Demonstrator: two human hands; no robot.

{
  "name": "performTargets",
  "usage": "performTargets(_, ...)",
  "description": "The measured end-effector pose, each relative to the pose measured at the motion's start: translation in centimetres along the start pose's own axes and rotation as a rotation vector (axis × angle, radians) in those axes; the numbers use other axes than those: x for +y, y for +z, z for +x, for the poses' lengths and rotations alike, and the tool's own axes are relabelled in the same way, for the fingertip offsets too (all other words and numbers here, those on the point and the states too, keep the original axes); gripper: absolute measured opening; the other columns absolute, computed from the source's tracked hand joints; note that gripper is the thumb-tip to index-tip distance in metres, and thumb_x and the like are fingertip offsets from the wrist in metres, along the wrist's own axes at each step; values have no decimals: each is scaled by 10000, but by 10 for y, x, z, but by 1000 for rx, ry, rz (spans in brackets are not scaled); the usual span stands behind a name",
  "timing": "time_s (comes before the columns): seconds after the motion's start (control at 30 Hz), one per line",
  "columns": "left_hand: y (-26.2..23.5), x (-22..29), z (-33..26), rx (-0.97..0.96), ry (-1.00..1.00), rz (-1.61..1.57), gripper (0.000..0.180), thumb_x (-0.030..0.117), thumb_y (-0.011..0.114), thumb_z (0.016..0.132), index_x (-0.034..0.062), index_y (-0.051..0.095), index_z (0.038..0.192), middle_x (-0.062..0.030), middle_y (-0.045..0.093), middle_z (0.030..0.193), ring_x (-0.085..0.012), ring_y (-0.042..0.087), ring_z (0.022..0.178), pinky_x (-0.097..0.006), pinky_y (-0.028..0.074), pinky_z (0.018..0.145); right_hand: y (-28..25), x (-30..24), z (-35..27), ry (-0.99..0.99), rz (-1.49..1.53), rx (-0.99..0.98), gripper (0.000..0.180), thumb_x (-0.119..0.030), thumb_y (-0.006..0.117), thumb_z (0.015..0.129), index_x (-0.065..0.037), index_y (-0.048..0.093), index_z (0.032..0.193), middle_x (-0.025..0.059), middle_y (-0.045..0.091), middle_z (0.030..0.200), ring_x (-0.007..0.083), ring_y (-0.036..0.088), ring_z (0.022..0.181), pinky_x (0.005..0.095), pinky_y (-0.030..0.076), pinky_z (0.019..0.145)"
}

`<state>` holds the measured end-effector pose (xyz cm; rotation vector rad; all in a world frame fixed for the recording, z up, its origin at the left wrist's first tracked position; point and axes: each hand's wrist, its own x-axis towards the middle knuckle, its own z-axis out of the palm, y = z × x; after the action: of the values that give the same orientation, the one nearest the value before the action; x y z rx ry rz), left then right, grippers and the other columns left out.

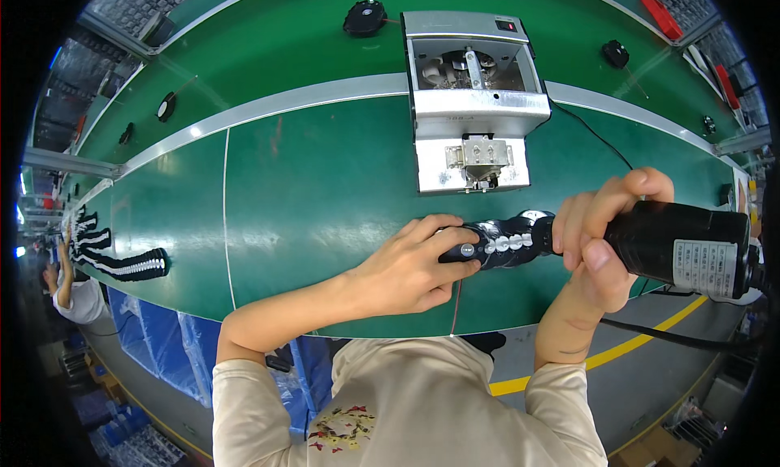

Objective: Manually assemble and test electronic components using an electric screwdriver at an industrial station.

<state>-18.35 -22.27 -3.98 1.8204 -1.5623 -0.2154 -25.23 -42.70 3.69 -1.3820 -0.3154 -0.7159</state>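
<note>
My right hand (605,223) is wrapped around a black electric screwdriver (642,238), a thick cylinder with a pale label and a cord at its far right end. Its narrow end points left, toward a row of overlapping black round parts (508,241) with whitish pieces along the middle. Over the left end of that row, my left hand (418,262) has its fingers bent and closed on one of the black round parts (466,252). The screwdriver's tip is hidden. Just beyond the row stands a silver screw feeder (471,118) with an open top.
A green belt (284,41) behind a metal rail carries several black round parts, one of them (364,18) left of the feeder. More black-and-white parts (126,264) lie in rows at the table's left. Another person (77,292) sits beyond them. The screwdriver's cord (691,337) hangs at right.
</note>
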Motion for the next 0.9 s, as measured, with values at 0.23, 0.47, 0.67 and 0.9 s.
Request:
performTargets(0.23, 20, -8, 0, 100, 0, -24, 147, 89, 723, 752, 89, 674, 891, -117, 530, 1147, -346, 533, 1118, -444, 481, 863, 22, 8, 28, -103, 34, -23, 614, -49, 567, 835, -38, 296, 1385, 32, 440, 673, 110, 433, 456, 282, 401, 467)
performTargets(0.47, 10, -14, -8, 83, 3, -19, 152, 92, 688, 755, 106, 666, 905, -103, 527, 1150, -319, 526, 1110, -430, 467, 885, 40, 29, 53, -37, -24, 4, 504, -7, 523, 819, -39, 383, 1302, 44, 443, 672, 118, 438, 465, 296, 423, 477)
performTargets(0.67, 4, -20, -19, 114, 7, -48, 166, 98, 685, 740, 111, 682, 906, -97, 531, 1147, -317, 522, 1123, -424, 466, 903, 43, 37, 56, 49, -80, 4, 442, -1, 533, 784, -41, 430, 1212, 53, 460, 660, 120, 424, 435, 293, 419, 454)
performTargets(0.9, 11, -26, -26, 179, 36, -58, 199, 87, 668, 712, 109, 691, 909, -103, 541, 1127, -327, 520, 1121, -428, 463, 906, 51, 28, 28, 90, 133, 46, 487, 17, 626, 777, -84, 386, 1188, 41, 478, 674, 119, 426, 434, 284, 405, 421)
